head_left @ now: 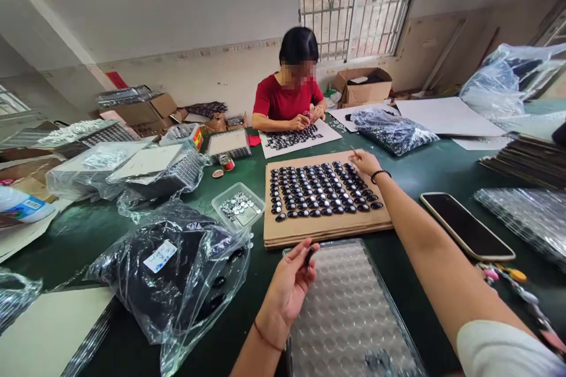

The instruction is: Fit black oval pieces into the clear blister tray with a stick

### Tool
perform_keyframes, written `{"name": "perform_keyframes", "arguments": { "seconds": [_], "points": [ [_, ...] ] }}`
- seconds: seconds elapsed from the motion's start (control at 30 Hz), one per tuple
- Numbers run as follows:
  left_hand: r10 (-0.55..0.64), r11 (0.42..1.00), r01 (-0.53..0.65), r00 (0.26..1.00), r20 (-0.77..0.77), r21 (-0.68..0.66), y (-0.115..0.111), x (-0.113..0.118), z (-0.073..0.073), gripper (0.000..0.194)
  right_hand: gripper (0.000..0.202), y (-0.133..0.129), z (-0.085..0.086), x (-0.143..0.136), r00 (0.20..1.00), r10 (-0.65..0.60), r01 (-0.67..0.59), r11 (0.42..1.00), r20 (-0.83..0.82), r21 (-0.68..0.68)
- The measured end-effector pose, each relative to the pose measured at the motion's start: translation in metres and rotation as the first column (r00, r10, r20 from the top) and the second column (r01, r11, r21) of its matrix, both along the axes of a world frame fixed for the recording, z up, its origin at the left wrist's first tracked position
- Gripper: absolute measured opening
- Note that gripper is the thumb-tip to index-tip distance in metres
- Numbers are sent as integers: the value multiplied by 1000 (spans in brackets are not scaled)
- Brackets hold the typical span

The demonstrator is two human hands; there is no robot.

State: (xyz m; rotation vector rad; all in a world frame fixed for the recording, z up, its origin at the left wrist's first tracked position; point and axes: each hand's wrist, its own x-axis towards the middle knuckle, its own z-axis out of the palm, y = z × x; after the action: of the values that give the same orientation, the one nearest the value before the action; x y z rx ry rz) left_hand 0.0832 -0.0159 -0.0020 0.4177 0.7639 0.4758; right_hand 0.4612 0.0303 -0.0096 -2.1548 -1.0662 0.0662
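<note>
My left hand is closed, pinching a small black oval piece between thumb and fingers. It hovers over the near edge of a clear plastic tray with round hollows. At the far right corner of a cardboard stack, my right hand is closed on a thin stick, whose kind is too small to make out. Rows of black oval pieces with pale, shiny centres cover the cardboard. To their left, a clear plastic tub contains small silvery discs.
A plastic bag of black pieces lies left of my left hand. A phone and beaded strap are right of my right forearm. Across the green table, a co-worker in a red top handles black pieces on a white board.
</note>
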Motion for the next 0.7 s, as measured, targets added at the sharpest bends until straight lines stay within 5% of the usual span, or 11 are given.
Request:
{"name": "perform_keyframes", "arguments": {
  "seconds": [0.17, 0.27, 0.37, 0.47, 0.7],
  "points": [
    [99, 989, -103, 994, 45, 104, -1, 4, -7, 22, 39, -61, 25, -70, 996, 88, -85, 985, -14, 149],
    [111, 983, -120, 992, 66, 138, -1, 7, -9, 25, 43, -127, 30, -144, 895, 406, -315, 869, -185, 382],
    [79, 977, -91, 995, 67, 192, -2, 9, -9, 21, 31, -192, 27, -209, 802, 518, -445, 850, -298, 283],
    [50, 963, -64, 997, 62, 263, -4, 10, -10, 18, 23, -234, 20, -246, 848, 483, -467, 876, -218, 122],
    [-56, 877, 26, 997, 47, 479, -9, 10, -15, 21, 33, -268, 10, -272, 926, 369, -370, 929, -78, 2]
  ]
}}
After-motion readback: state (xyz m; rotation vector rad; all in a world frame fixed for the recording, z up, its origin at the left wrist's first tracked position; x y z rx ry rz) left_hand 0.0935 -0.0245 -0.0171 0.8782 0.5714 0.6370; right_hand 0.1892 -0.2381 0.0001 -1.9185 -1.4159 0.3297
